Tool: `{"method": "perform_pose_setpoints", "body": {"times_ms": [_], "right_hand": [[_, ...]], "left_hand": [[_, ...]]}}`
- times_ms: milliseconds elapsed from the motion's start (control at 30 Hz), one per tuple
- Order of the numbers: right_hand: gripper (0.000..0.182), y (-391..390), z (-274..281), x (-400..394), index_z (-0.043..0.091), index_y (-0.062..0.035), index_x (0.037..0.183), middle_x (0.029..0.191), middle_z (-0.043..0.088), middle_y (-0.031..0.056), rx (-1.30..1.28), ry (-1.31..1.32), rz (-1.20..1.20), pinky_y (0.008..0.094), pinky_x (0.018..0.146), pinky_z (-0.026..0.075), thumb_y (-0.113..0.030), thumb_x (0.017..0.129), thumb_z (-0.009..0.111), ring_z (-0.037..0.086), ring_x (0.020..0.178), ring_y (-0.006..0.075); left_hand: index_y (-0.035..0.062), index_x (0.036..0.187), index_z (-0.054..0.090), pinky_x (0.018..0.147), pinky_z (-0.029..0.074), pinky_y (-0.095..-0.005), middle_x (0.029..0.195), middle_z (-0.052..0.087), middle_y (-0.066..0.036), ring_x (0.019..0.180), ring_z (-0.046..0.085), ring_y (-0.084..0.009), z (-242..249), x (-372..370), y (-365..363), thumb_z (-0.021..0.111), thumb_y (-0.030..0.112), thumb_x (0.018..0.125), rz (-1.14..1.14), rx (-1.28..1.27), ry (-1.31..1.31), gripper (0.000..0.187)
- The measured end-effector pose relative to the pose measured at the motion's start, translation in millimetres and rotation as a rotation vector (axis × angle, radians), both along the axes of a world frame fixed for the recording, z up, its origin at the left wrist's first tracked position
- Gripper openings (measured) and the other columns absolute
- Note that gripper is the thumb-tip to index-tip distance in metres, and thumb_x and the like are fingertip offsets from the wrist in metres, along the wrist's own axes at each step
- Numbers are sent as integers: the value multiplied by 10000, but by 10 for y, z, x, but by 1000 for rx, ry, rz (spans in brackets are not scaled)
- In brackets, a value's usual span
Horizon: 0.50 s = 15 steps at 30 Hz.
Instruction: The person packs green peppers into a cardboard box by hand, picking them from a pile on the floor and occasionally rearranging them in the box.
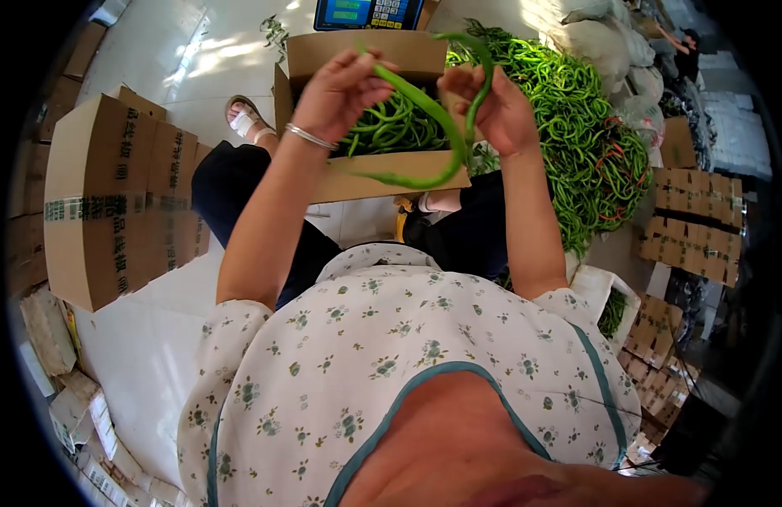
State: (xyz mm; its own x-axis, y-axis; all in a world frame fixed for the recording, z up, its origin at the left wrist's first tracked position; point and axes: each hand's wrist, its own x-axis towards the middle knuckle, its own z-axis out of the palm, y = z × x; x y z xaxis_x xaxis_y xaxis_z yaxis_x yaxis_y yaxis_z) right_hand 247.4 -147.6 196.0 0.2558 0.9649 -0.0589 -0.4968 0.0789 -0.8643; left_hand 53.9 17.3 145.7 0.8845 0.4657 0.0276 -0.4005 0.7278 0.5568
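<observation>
Over an open cardboard box [391,171], my left hand [334,95] pinches a long curved green chili pepper [437,114]. That pepper hangs down in a hook shape, its lower end sweeping back to the left. A second green chili pepper [485,74], bent at the top, is held in my right hand [497,108], with fingers curled around it. Inside the box lie many green chili peppers [397,125], partly hidden by my hands. A large heap of green chili peppers [568,110], with some red ones at its right, spreads on the floor beside my right arm.
A scale with a lit display [370,13] stands behind the box. Tall cardboard cartons [112,203] are at the left, and more stacked cartons [693,224] at the right. White sacks [598,51] lie behind the heap. A white foam box [600,291] with peppers sits by my right elbow.
</observation>
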Motion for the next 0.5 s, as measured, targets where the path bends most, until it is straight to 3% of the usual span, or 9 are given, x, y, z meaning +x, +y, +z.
{"method": "perform_pose_setpoints", "body": {"times_ms": [100,133,233,267,367,400,500], "right_hand": [[339,-207,-51,-248,535,-66,976,1068,595,180,-6,248,87,411,767,520,-376,948,402,602,976,301],[367,-317,3,-326,536,-72,1020,1043,599,179,-3,259,81,410,766,530,-402,945,397,613,940,283],[410,-669,-31,-354,530,-77,1070,1029,603,158,0,378,75,368,706,538,-443,933,407,620,881,245],[435,-773,68,-413,510,-86,1133,980,602,112,-3,357,75,317,647,530,-459,918,441,613,808,194],[385,-1077,130,-553,494,-86,1154,941,585,62,-13,168,-97,283,598,504,-381,907,515,588,765,154],[298,-1154,152,-571,488,-82,1140,907,559,42,-11,76,-134,254,564,478,-222,891,572,551,739,135],[272,-1506,138,-520,480,-74,1125,888,545,52,94,226,-163,245,525,456,-98,868,568,520,716,131]], "left_hand": [[41,1105,515,693,545,-238,982,622,-114,794,637,-139,244,214,-380,528,155,912,-28,108,-8,225],[47,1052,543,685,537,-239,990,623,-101,788,637,-138,336,251,-483,555,157,899,49,212,95,189],[45,958,565,667,525,-242,971,626,-82,767,631,-128,621,363,-762,597,172,876,226,431,202,154],[47,880,563,655,509,-236,928,631,-60,762,616,-109,730,427,-878,632,179,854,215,358,175,151],[46,866,554,658,504,-230,897,634,-45,775,603,-98,790,597,-1126,641,167,845,232,568,153,150],[49,862,549,652,503,-225,880,636,-39,784,602,-100,854,655,-1235,645,141,838,233,655,204,135],[50,897,542,699,500,-254,910,630,-43,815,603,-117,930,904,-1488,615,169,862,51,725,156,144]]}}
